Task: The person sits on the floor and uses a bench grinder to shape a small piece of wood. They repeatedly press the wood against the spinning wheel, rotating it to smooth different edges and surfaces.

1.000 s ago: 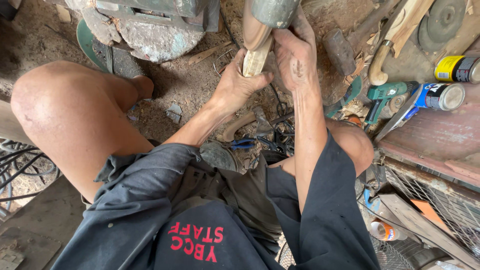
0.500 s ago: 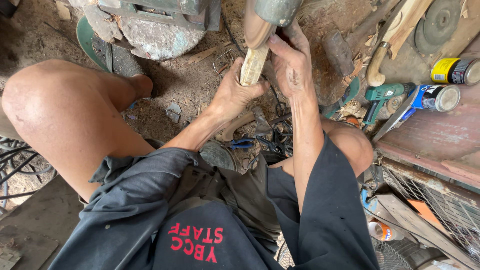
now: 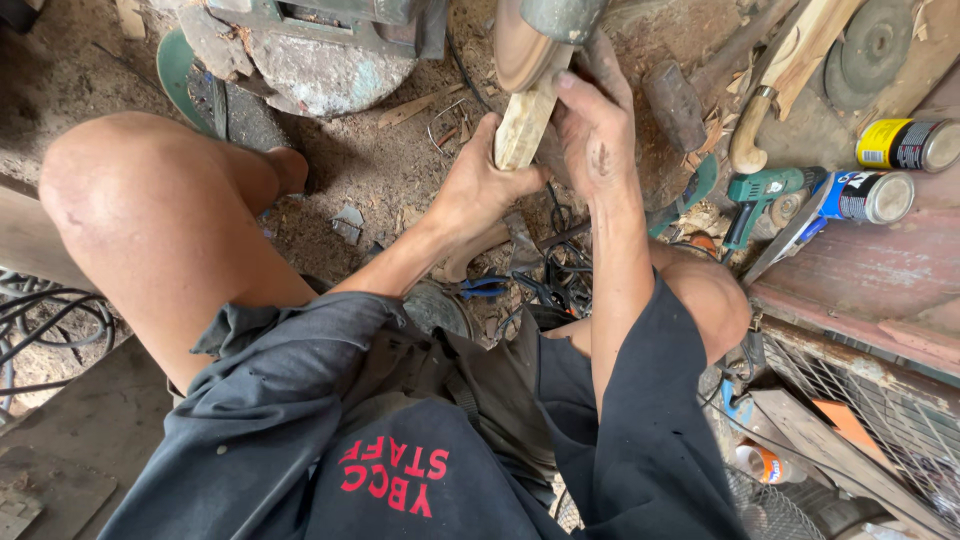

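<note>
Both my hands grip a short pale wooden stick (image 3: 524, 122), pressed end-on against a round sanding disc (image 3: 520, 52) at the top middle. My left hand (image 3: 480, 185) wraps the stick's lower end from the left. My right hand (image 3: 597, 130) clasps it from the right, fingers over its upper part near the disc. A grey motor housing (image 3: 565, 16) sits just above the disc. I am seated low, knees spread on either side, in dark shorts.
A rusty metal machine base (image 3: 320, 60) stands upper left. A hammer (image 3: 680, 100), a green power drill (image 3: 765, 195), two spray cans (image 3: 905, 145), a wooden handle (image 3: 780, 95) and wire mesh (image 3: 860, 400) crowd the right. Cables (image 3: 45, 320) lie left.
My hands and the stick have kept to the disc, shifting only slightly; the view has drifted a little to the left.
</note>
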